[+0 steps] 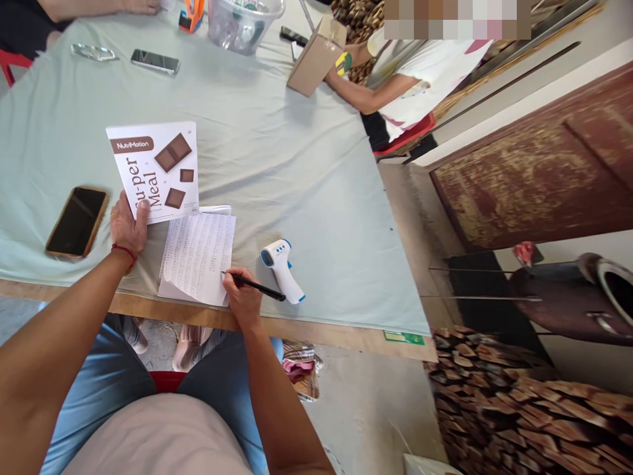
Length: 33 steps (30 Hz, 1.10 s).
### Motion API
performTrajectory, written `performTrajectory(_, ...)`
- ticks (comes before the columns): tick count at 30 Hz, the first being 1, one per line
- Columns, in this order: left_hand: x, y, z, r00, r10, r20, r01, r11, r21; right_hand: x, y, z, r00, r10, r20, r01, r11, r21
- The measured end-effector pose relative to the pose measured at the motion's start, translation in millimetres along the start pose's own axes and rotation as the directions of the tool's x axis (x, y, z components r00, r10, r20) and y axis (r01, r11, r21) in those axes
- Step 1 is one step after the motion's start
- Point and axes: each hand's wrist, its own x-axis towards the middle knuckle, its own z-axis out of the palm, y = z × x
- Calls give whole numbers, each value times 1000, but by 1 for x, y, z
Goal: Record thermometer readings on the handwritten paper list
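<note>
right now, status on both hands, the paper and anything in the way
Left hand holding NutriMotion card. Right hand holding black pen, tip at handwritten sheet. Card overlaps sheet's upper edge in view; thermometer by pen's back end.

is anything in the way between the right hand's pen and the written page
Nothing visible: the right hand holds the black pen with its tip at the written page. The NutriMotion item in the left hand is by the far edge, away from that tip.

We see a wrinkled, matt cloth tablecloth (336,191), matt paper sheets (195,257), a smooth plastic thermometer (285,274) and rough firewood (548,415).
</note>
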Motion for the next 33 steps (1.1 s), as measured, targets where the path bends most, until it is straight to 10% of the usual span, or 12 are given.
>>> performTrajectory(33,0,-2,0,1000,26,-6,-26,1000,16,0,8,2,995,-86,-46,86,996,-2)
